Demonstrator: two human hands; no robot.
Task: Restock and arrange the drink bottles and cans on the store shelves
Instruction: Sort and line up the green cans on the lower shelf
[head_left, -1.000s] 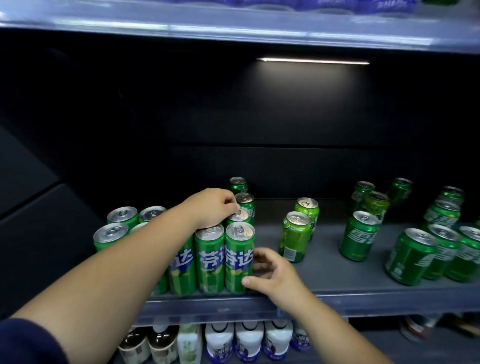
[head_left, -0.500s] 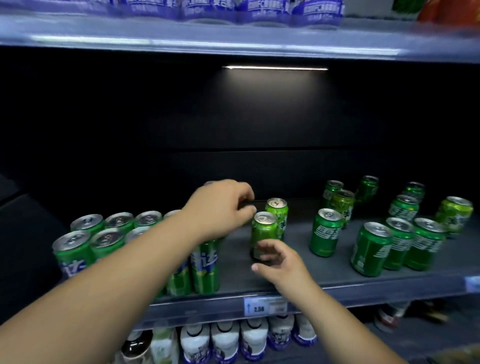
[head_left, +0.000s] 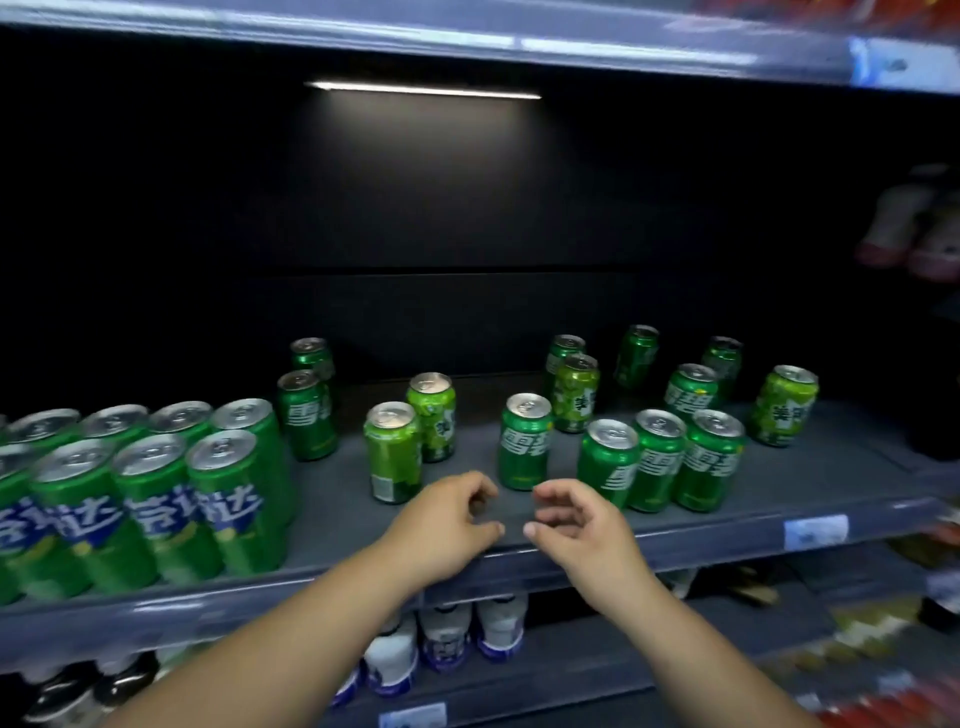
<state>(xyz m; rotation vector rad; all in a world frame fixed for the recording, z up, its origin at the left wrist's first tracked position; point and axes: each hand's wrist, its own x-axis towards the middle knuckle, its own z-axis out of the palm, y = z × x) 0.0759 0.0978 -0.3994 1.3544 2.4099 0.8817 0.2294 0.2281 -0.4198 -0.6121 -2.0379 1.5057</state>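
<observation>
Left hand (head_left: 441, 525) withdrawn from tall cans (head_left: 156, 499), near right hand (head_left: 576, 525) — both empty

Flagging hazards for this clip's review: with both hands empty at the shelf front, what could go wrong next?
1. The left hand and right hand hover close to the light green can and the dark green can; a hasty reach could tip either.
2. The rear cans stand behind others, so reaching them risks knocking front ones.
3. The tall cans stand at the shelf lip; a nudge may push one off.
</observation>
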